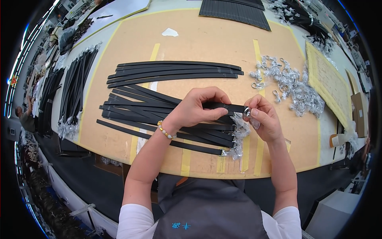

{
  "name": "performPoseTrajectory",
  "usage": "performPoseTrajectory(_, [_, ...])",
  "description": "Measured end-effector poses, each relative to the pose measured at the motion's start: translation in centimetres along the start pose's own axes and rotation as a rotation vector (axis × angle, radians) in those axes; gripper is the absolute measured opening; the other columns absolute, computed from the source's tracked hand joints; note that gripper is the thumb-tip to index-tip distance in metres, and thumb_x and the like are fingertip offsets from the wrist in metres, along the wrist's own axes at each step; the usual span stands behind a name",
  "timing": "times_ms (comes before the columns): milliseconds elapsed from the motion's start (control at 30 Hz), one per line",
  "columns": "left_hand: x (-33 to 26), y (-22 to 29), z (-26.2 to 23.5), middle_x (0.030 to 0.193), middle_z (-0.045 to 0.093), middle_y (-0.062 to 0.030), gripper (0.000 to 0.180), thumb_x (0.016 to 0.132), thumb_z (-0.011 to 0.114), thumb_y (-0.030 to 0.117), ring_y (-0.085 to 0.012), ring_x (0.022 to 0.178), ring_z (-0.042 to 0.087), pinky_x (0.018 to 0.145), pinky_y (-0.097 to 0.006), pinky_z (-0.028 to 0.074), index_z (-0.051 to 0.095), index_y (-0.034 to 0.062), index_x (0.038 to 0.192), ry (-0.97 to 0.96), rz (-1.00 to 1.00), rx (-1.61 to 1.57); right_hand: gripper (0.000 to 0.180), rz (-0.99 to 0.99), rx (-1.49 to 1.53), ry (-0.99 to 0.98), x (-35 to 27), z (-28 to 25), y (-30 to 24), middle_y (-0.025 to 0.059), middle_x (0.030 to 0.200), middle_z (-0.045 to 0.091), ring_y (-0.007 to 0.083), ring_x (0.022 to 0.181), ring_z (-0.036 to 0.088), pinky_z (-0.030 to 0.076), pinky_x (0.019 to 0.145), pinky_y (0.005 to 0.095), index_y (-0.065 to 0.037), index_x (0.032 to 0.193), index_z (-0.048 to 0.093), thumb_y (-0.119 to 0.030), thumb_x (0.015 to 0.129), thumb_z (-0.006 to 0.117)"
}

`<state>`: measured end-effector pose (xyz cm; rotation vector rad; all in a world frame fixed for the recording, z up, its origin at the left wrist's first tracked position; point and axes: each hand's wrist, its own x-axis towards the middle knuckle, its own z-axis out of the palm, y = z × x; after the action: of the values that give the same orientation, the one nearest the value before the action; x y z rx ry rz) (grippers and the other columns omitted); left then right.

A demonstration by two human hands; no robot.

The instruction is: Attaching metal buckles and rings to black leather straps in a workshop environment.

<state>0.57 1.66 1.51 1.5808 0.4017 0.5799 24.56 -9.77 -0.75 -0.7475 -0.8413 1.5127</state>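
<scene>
My left hand [197, 106], below a beaded bracelet [165, 130], grips a flat black strap [236, 109] near its end, thumb on top. At that end my right hand [266, 120] pinches a shiny metal snap hook [247, 112] with clear plastic around it. Whether the hook is threaded onto the strap is too small to tell. Under my hands lie several black straps [159, 138] with metal rings and plastic-wrapped hooks [238, 135] at their right ends. Farther off, several plain black straps [175, 68] lie side by side.
Loose plastic-wrapped snap hooks [288, 81] are heaped at the right, next to a yellow-edged board [328, 75]. Bundles of black straps [77, 87] hang over the table's left side. More dark strips [234, 12] lie at the far edge. A tape roll [337, 140] sits at the right edge.
</scene>
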Motion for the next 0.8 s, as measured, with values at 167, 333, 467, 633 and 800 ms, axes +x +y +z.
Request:
performPoseTrajectory(167, [-0.1,0.5,0.9,0.086,0.065,0.0011,0.02,0.086,0.074,0.004,-0.0029,0.077,0.057,0.068,-0.02,0.048,0.066,0.0006,0.104,-0.015,-0.036,-0.067,0.019,0.027,0.187,-0.024,-0.1,0.7,0.4,0.0077,0.103,0.064,0.0131,0.085,0.064,0.053,0.076,0.0264,-0.006,0.105,0.055,-0.01,0.093,0.068])
performPoseTrajectory(333, [-0.2,0.6,1.5,0.084,0.065,0.001,0.019,0.085,0.074,0.003,-0.0031,0.075,0.057,0.065,-0.019,0.047,0.067,0.0015,0.103,-0.006,0.004,0.011,0.017,0.07,0.182,-0.065,0.0,0.7,1.0,0.0083,0.104,0.064,0.0141,0.088,0.063,0.053,0.078,0.0275,-0.006,0.106,0.055,-0.009,0.094,0.067])
performPoseTrajectory(467, [-0.1,1.0,2.1,0.083,0.068,-0.0006,0.017,0.082,0.077,0.005,-0.0041,0.074,0.059,0.063,-0.019,0.048,0.07,0.0023,0.097,0.041,0.139,0.166,0.016,0.037,0.101,-0.067,0.0,0.9,1.3,0.0099,0.109,0.066,0.0168,0.092,0.065,0.054,0.082,0.0307,-0.005,0.108,0.056,-0.008,0.096,0.066])
performPoseTrajectory(633, [-0.5,1.6,2.4,0.084,0.069,-0.0012,0.017,0.08,0.079,0.005,-0.0047,0.071,0.06,0.062,-0.019,0.049,0.072,0.0021,0.095,0.08,0.157,0.219,0.02,0.058,0.118,-0.12,-0.3,0.8,1.0,0.0123,0.113,0.069,0.0226,0.102,0.069,0.056,0.091,0.0356,-0.003,0.113,0.059,-0.009,0.096,0.068])
performPoseTrajectory(800, [-0.6,1.2,3.4,0.078,0.069,-0.0032,0.016,0.075,0.08,0.002,-0.008,0.065,0.063,0.055,-0.022,0.049,0.072,0.0027,0.089,0.176,0.295,0.289,0.022,0.033,0.149,-0.165,-0.4,0.5,1.4,0.0125,0.109,0.069,0.0219,0.102,0.069,0.055,0.092,0.0354,-0.002,0.114,0.06,-0.009,0.095,0.069])
